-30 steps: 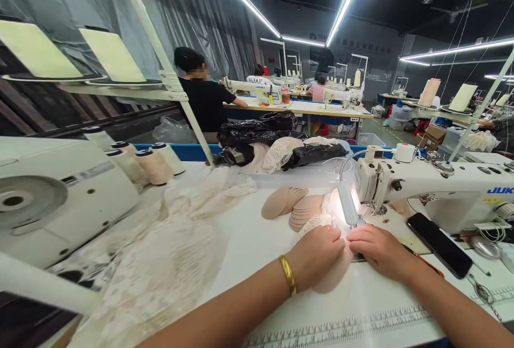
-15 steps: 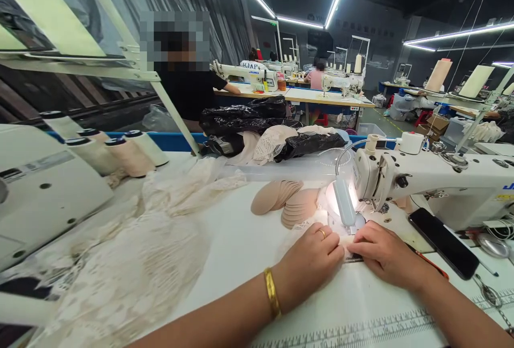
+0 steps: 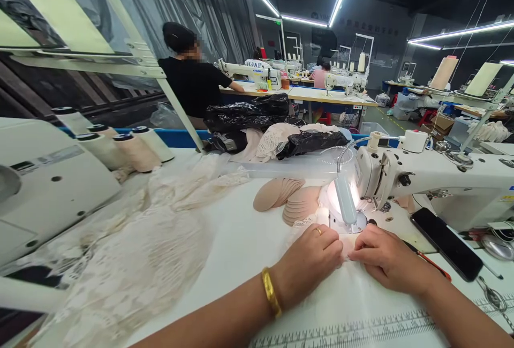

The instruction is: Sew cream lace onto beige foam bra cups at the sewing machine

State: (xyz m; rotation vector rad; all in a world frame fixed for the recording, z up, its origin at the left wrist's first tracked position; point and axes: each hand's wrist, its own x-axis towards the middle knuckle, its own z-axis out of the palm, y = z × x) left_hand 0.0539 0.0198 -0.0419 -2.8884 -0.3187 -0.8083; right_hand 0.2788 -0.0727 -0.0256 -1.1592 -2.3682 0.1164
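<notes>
My left hand (image 3: 315, 251), with a ring and a gold bracelet at the wrist, has its fingers closed on pale sheer fabric (image 3: 347, 245) in front of the sewing machine (image 3: 401, 174). My right hand (image 3: 387, 257) pinches the same fabric from the other side, its fingertips close to the left ones. A small lit lamp (image 3: 344, 201) on a bendy neck hangs over the needle area and partly hides it. Beige oval pads (image 3: 277, 194) lie fanned out behind my left hand, with more layered pads (image 3: 301, 206) beside them.
White lace fabric (image 3: 140, 251) spreads over the table's left side, near thread cones (image 3: 138, 152). To the right lie a black phone (image 3: 446, 243), orange-handled tool (image 3: 436, 266) and metal dish. Rulers (image 3: 345, 334) line the front. A person (image 3: 187, 80) sits beyond black plastic bags (image 3: 249, 115).
Both hands stay at the machine with their fingertips on the fabric; the dark piece beside my right fingertips no longer shows there. The whole view has shifted slightly.
</notes>
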